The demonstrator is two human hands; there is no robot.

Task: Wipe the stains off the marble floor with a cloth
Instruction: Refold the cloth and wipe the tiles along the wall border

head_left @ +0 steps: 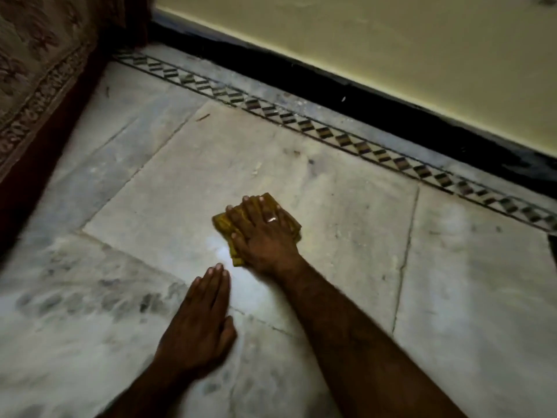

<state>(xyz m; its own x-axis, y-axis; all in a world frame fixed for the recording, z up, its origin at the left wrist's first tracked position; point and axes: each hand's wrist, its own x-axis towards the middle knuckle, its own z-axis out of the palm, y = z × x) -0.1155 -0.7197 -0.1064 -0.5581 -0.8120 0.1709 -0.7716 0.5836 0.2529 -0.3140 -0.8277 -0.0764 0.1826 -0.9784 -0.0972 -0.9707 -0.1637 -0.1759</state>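
Observation:
A folded yellow cloth [223, 224] lies on the pale marble floor [331, 212] near the middle of the view. My right hand [262, 233] presses flat on top of the cloth, fingers spread, a ring on one finger. My left hand [200, 321] rests flat on the floor just below and to the left, palm down, fingers together, holding nothing. Small dark specks [310, 161] mark the slab beyond the cloth. Grey smudges [90, 300] cover the slab to the left of my left hand.
A patterned inlay strip [301, 122] runs diagonally across the floor along a black skirting [361, 98] under a cream wall [391, 40]. A patterned fabric edge with a dark red border [39, 95] hangs at the left. A small twig-like scrap [202, 117] lies near the strip.

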